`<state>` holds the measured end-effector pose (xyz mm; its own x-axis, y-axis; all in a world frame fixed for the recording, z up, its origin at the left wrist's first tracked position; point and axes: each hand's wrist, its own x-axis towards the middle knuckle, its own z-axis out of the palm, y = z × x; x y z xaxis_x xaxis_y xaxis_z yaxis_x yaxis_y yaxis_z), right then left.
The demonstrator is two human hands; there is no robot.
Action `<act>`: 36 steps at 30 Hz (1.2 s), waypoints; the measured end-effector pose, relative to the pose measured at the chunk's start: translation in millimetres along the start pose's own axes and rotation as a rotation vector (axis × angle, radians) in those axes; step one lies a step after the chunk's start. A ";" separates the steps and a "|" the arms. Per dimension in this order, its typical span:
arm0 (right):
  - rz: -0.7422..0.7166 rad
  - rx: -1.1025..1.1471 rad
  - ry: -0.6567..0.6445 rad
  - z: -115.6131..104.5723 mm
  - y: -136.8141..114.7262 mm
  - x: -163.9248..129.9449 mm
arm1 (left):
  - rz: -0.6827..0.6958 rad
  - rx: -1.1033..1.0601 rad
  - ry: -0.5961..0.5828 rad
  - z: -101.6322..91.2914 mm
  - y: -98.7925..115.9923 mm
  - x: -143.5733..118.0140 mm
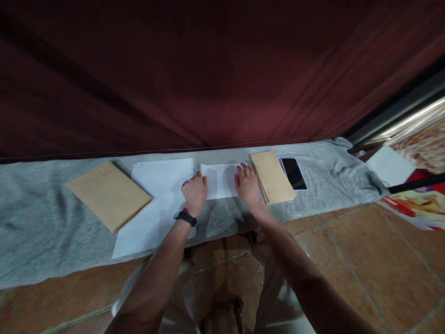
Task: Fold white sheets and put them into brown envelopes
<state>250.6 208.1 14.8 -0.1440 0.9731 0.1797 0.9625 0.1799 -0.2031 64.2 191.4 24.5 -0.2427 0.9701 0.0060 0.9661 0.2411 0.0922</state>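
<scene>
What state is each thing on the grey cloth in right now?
Small white folded paper: flat, pressed by both hands.
Left hand: on its left edge.
Right hand: flat on its right edge.
Large white sheets: lying flat.
Brown envelope stack: closed, stacked.
Large brown envelope: closed, flat.
Black smartphone: screen dark.

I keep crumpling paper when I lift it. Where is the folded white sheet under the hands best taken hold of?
Probably the near edge of the folded white sheet, between the left hand and right hand. It lies flat on the soft grey cloth, so come from the near side, thumb sliding under.
</scene>
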 end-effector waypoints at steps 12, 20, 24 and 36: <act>-0.169 0.050 -0.089 23.0 -12.7 -11.4 | -0.016 -0.014 -0.024 -5.8 2.9 -1.3; -0.166 0.035 -0.078 28.9 -12.5 -10.6 | -0.001 -0.046 0.066 -18.5 0.8 -3.5; -0.160 0.042 -0.086 25.6 -13.6 -11.2 | 0.180 -0.163 0.131 -14.8 12.6 -14.6; -0.212 0.038 -0.130 26.2 -8.4 -11.5 | 0.343 -0.259 0.027 40.4 36.4 -32.3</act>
<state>238.2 199.1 -10.8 -0.3723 0.9230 0.0969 0.8988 0.3846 -0.2105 110.8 170.0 -12.5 0.0827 0.9910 0.1056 0.9380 -0.1132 0.3275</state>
